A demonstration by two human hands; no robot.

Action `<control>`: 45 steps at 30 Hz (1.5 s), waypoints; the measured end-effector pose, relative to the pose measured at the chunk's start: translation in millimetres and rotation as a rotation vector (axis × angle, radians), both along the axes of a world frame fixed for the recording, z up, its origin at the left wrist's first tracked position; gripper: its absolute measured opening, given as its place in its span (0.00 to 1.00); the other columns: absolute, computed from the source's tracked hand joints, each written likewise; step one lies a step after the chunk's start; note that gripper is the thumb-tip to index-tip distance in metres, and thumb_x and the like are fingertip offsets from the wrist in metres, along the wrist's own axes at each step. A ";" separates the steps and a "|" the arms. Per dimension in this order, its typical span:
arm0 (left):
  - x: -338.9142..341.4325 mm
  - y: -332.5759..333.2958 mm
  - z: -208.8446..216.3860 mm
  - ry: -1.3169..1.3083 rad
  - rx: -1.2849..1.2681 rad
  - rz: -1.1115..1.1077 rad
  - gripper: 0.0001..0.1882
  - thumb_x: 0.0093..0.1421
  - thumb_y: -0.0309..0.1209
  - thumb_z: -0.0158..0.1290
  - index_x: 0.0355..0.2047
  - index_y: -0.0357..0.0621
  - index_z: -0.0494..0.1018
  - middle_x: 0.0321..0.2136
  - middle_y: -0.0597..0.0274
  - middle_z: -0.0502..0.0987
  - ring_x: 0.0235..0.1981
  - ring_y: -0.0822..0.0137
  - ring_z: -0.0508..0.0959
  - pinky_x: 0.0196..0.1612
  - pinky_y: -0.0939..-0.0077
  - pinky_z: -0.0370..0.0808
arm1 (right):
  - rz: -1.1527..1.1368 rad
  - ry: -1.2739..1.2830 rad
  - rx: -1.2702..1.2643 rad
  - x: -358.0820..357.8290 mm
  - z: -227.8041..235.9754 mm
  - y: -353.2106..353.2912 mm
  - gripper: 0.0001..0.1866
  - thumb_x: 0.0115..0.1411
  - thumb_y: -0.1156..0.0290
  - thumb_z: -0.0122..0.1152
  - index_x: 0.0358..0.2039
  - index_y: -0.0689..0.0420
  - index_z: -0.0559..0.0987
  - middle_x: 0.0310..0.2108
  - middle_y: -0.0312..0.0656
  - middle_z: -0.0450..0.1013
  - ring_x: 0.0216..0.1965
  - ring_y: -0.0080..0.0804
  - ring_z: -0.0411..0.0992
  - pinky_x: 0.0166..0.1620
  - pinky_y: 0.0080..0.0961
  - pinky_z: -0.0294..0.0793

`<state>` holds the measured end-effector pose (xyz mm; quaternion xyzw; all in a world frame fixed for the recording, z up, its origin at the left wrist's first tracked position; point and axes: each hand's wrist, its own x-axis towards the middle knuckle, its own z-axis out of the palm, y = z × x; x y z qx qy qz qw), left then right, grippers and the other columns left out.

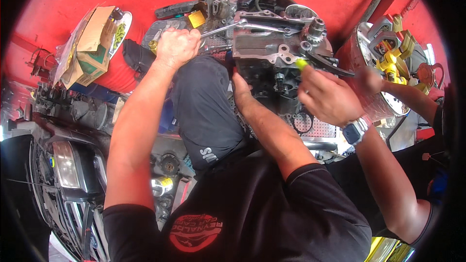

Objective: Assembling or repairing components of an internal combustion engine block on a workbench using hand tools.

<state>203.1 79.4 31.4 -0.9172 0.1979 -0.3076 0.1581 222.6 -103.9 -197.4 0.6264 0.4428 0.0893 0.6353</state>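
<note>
- At the upper center of the frame, a person's left hand is clamped around the handle of a long silver tool, which reaches right across the upper side of a metal engine assembly.
- The right hand rests against the near left side of the assembly, just beside a raised, dark-clad knee; its fingers are partly hidden, and whether it grips anything cannot be told.
- The assembly sits right of upper center, above a perforated metal bench.
- From the right, a co-worker's hand, a watch at its wrist, holds a blurred yellow-green object near the assembly.
- At upper right, gray and yellow bottles stand on a pale drum.
- At upper left sits an open cardboard box; at lower left, a vehicle's headlight.
</note>
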 end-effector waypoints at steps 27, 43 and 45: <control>47.2 -106.8 47.3 0.592 -0.386 0.122 0.22 0.67 0.45 0.55 0.53 0.43 0.72 0.41 0.40 0.80 0.45 0.42 0.82 0.47 0.48 0.79 | -0.442 1.201 1.454 -92.4 43.9 -70.4 0.23 0.68 0.60 0.50 0.57 0.60 0.76 0.58 0.48 0.75 0.60 0.52 0.71 0.66 0.45 0.64; 32.5 -111.4 18.1 0.249 -0.274 0.051 0.15 0.66 0.37 0.54 0.52 0.55 0.76 0.32 0.53 0.75 0.34 0.52 0.82 0.31 0.56 0.81 | -1.754 1.122 1.683 -264.1 -35.9 -287.6 0.23 0.63 0.54 0.62 0.50 0.59 0.81 0.47 0.56 0.79 0.48 0.49 0.79 0.51 0.39 0.75; 24.8 -117.3 22.7 0.251 -0.260 0.059 0.18 0.66 0.37 0.55 0.56 0.59 0.77 0.31 0.55 0.74 0.32 0.54 0.82 0.30 0.57 0.81 | -1.770 1.196 1.724 -269.7 -30.7 -282.9 0.25 0.63 0.54 0.62 0.51 0.60 0.80 0.47 0.55 0.80 0.49 0.45 0.79 0.52 0.37 0.74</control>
